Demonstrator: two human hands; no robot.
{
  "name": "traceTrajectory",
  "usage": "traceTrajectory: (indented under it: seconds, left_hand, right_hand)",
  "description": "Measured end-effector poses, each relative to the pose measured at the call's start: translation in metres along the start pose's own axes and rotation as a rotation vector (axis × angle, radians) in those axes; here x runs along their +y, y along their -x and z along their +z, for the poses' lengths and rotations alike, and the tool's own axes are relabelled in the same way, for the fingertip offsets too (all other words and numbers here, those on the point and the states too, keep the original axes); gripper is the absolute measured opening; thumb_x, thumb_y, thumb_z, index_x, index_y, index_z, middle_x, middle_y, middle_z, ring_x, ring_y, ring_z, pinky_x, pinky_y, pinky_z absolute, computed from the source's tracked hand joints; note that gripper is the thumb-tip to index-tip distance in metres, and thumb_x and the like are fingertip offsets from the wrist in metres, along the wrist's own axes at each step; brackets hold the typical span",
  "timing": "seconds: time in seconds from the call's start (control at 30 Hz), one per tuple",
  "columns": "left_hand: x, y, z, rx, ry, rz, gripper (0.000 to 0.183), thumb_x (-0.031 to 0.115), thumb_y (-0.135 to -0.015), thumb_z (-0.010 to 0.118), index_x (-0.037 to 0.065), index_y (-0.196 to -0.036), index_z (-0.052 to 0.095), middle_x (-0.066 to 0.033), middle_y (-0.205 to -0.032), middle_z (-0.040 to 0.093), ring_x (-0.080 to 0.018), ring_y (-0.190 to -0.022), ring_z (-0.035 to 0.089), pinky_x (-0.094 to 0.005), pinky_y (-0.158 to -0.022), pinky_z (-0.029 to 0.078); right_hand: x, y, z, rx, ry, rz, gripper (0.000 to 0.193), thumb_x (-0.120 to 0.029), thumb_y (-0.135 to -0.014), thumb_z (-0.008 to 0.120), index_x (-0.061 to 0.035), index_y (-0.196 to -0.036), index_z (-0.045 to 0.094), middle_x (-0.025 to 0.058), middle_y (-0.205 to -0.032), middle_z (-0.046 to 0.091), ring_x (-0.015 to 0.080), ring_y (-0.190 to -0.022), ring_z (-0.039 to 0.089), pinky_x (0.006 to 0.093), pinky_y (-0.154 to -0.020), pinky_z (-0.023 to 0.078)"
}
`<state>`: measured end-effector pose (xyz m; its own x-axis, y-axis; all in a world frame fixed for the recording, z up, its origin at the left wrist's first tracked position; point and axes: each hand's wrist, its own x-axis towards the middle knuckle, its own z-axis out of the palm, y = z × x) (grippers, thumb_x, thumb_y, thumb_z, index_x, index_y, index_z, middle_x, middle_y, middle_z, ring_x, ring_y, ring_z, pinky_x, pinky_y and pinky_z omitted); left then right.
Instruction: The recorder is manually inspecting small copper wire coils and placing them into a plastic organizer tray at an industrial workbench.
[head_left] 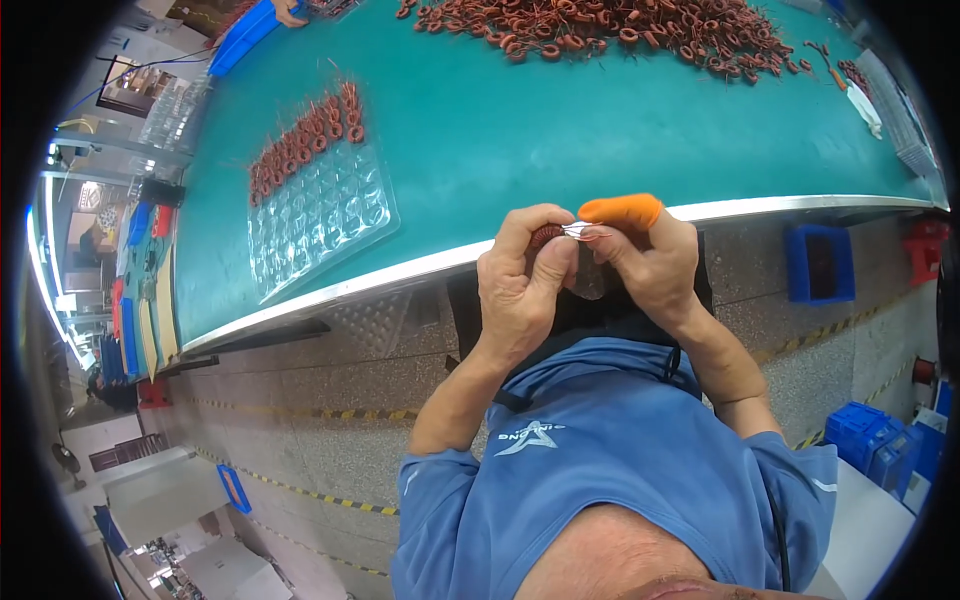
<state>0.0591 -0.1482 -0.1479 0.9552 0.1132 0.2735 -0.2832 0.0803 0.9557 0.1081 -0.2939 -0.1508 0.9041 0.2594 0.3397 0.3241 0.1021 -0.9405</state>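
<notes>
Just off the front edge of the bench, my left hand [518, 285] pinches a small copper-red toroid coil [545, 236] between thumb and fingers. The coil's pale wire leads [578, 230] point right, toward my right hand [655, 268]. An orange finger cot [622, 211] covers one finger of that hand. Its thumb and covered finger close around the lead ends; the exact contact is partly hidden. To the left on the green bench lies a clear moulded tray [345, 215], its far pockets filled with rows of similar coils [305, 140], leads standing up.
A big heap of loose coils [620, 30] spreads along the far side. Another person's hand [290, 12] rests by a blue bin [245, 35] at far left. Stacked clear trays [895, 110] and an orange-handled tool [838, 80] lie far right. A blue crate [820, 263] stands below the bench.
</notes>
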Motion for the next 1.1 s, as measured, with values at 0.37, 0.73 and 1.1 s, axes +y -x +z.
traceTrajectory:
  seconds: [0.37,0.73,1.1]
  left_hand:
    - [-0.012,-0.002,0.001,0.102,0.28,-0.1,0.016,0.017,-0.1,0.048,0.003,-0.108,0.049,-0.0032,-0.065,0.05,-0.0098,-0.056,0.049,-0.0228,-0.05,0.039]
    - [-0.022,-0.003,-0.001,0.013,0.127,-0.045,0.019,0.019,-0.101,0.048,0.003,-0.111,0.049,-0.0045,-0.069,0.051,-0.0117,-0.057,0.048,-0.0229,-0.05,0.038]
    - [-0.025,-0.001,-0.002,0.033,-0.088,-0.017,0.014,0.012,-0.1,0.049,0.004,-0.111,0.047,-0.0018,-0.068,0.049,-0.0076,-0.058,0.046,-0.021,-0.052,0.036]
  right_hand:
    - [0.008,-0.008,0.001,0.168,-0.261,0.142,0.025,-0.015,-0.089,0.069,0.0008,-0.106,0.063,-0.0007,-0.069,0.059,0.0038,-0.057,0.053,0.0183,-0.053,0.044]
    - [0.021,0.001,0.001,-0.09,-0.404,0.374,0.03,-0.029,-0.098,0.054,-0.0013,-0.105,0.063,-0.0013,-0.059,0.054,0.0034,-0.047,0.045,0.0178,-0.042,0.035]
    - [0.014,-0.007,0.007,0.076,-0.395,0.409,0.027,-0.026,-0.098,0.054,-0.0006,-0.099,0.064,0.0007,-0.066,0.056,0.0041,-0.052,0.05,0.0174,-0.045,0.038]
